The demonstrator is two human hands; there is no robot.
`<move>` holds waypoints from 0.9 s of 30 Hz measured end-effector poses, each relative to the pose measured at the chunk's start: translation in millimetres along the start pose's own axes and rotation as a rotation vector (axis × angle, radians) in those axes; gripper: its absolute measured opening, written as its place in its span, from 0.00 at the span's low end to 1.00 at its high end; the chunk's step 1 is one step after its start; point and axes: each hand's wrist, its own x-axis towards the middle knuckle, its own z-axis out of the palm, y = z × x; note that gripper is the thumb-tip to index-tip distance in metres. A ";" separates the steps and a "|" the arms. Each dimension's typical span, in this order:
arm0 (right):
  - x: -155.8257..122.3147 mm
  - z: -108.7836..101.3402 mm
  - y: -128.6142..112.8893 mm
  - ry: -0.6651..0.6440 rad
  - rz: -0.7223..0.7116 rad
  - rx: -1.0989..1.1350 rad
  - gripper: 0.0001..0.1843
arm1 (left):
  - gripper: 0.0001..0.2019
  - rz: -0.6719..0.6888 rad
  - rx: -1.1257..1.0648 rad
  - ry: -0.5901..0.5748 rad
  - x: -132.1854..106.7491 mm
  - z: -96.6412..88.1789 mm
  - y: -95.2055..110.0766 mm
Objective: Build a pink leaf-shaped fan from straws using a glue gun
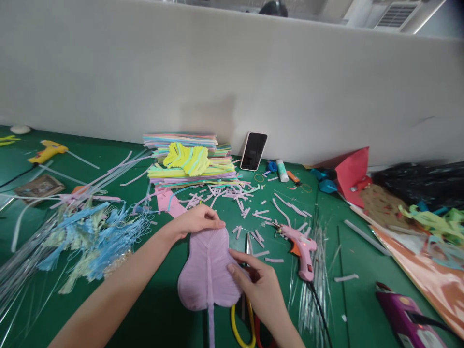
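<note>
Both hands shape a pink leaf (208, 270) on the desk (152, 309), left hand (197, 220) fingers pinching its tip, right hand (259, 285) fingers gripping its side; smoothing it probably needs a steady hold.

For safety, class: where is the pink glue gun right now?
Head view: the pink glue gun lies on the green table, right of centre, just right of the right hand.

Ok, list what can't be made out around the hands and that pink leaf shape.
Head view:
- Scissors: middle hidden under the right hand; handles cut by the bottom edge.
- Stem of the pink leaf shape: cut by the bottom edge.
- Left hand: fingertips curl over the leaf's top, grip hidden.
- Purple device: cut by the bottom edge, kind unclear.
</note>
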 end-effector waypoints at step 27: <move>3.0 -10.3 4.9 0.144 0.045 0.123 0.19 | 0.23 0.197 -0.083 0.216 -25.7 9.7 4.6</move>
